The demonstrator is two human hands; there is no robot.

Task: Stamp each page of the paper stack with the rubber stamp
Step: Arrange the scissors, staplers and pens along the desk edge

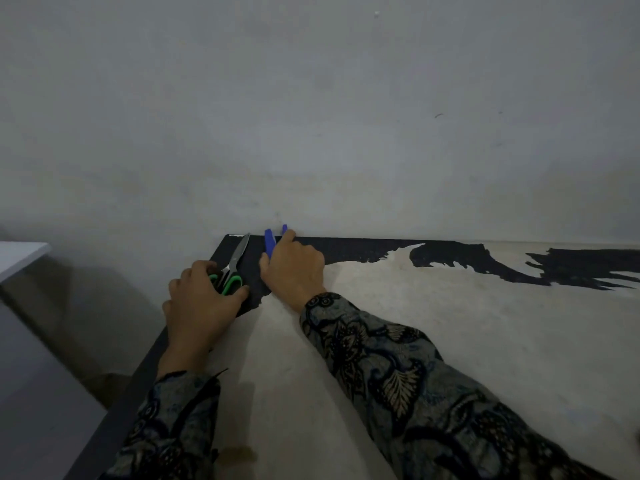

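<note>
Head view: left hand [201,299] grips green-handled scissors [232,268]; right hand [294,268] holds blue plastic pieces [269,241].

Dim, flat indoor light with a grey-blue cast
Soft shadows spread left of the table [450,341] onto the wall [311,98]; sleeves [415,393] blur slightly, edges bend from the wide lens

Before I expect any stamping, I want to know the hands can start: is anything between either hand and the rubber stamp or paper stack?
Cannot judge: neither stamp nor paper stack is in view. The left hand holds green-handled scissors; the right hand holds a blue object at the table's far edge by the wall.
</note>
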